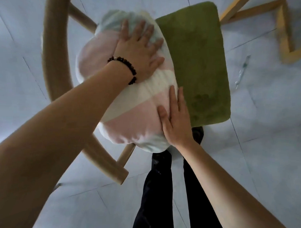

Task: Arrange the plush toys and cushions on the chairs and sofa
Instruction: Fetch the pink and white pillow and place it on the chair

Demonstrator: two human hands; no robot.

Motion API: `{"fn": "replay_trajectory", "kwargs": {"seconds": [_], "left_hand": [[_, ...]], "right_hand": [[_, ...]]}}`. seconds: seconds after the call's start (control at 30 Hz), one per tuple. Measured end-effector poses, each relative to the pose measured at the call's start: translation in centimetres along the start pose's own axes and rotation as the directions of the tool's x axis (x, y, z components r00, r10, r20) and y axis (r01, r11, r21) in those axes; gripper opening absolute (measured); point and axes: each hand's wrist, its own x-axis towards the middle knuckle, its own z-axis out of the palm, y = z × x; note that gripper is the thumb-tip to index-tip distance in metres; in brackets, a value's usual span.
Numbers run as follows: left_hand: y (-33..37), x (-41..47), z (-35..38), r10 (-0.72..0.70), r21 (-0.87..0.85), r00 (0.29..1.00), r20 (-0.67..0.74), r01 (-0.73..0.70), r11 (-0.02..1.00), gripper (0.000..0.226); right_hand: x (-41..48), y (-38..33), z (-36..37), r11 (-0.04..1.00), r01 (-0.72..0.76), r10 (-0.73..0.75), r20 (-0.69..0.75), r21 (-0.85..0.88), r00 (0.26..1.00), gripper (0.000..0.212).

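A plump cushion (pixel 129 103) with pink, cream and pale blue stripes leans against the curved wooden backrest (pixel 51 62) of a chair, resting on its green seat pad (pixel 199 64). My left hand (pixel 140 48), with a dark bead bracelet at the wrist, lies flat on the cushion's upper part, fingers spread. My right hand (pixel 175 118) lies flat against the cushion's lower right edge, next to the seat pad. Neither hand grips the cushion.
Pale grey floor tiles surround the chair. A second wooden frame (pixel 284 33), in a yellower wood, stands at the top right. My legs in black trousers (pixel 157 190) stand just in front of the chair. A small clear scrap (pixel 242 71) lies on the floor at right.
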Motion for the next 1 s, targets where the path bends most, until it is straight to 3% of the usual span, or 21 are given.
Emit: {"fn": "replay_trajectory", "kwargs": {"seconds": [0.13,0.27,0.33,0.43,0.53,0.8,0.93,1.0], "left_hand": [[-0.2,-1.4,-0.6,-0.010,-0.097,1.000,0.002,0.010,0.995,0.069],[0.6,-4.1,-2.5,-0.183,-0.234,0.970,-0.157,0.144,0.962,0.064],[1.3,-6.2,-1.6,-0.296,-0.289,0.944,-0.144,0.246,0.925,0.063],[2.6,-8.6,1.6,-0.370,-0.269,0.926,-0.070,0.340,0.901,0.063],[3.1,-9.1,3.5,-0.389,-0.267,0.913,-0.120,0.348,0.899,0.061],[3.4,-7.7,3.8,-0.368,-0.232,0.917,-0.153,0.329,0.915,0.060],[3.3,-6.8,3.9,-0.372,-0.241,0.910,-0.181,0.326,0.914,0.059],[3.6,-6.6,4.3,-0.381,-0.255,0.902,-0.201,0.327,0.910,0.058]], "right_hand": [[-4.3,2.6,-0.4,0.998,-0.066,0.062,0.129,0.024,0.990,0.085],[-0.7,0.1,-2.4,0.981,-0.085,0.088,-0.010,0.173,0.996,0.082],[3.5,-1.8,-3.3,0.974,-0.022,0.036,-0.057,0.227,0.998,0.073],[9.4,-3.3,-2.9,0.975,0.086,-0.094,0.030,0.203,0.995,0.063],[11.4,-2.2,-0.8,0.984,0.107,-0.130,0.160,0.144,0.979,0.062],[11.6,-1.3,-2.6,0.992,0.043,-0.075,0.271,0.122,0.960,0.061],[16.0,-4.1,-3.6,0.981,0.155,-0.164,0.072,0.113,0.984,0.062],[18.6,-5.9,-3.2,0.965,0.234,-0.242,0.055,0.117,0.969,0.061]]}}
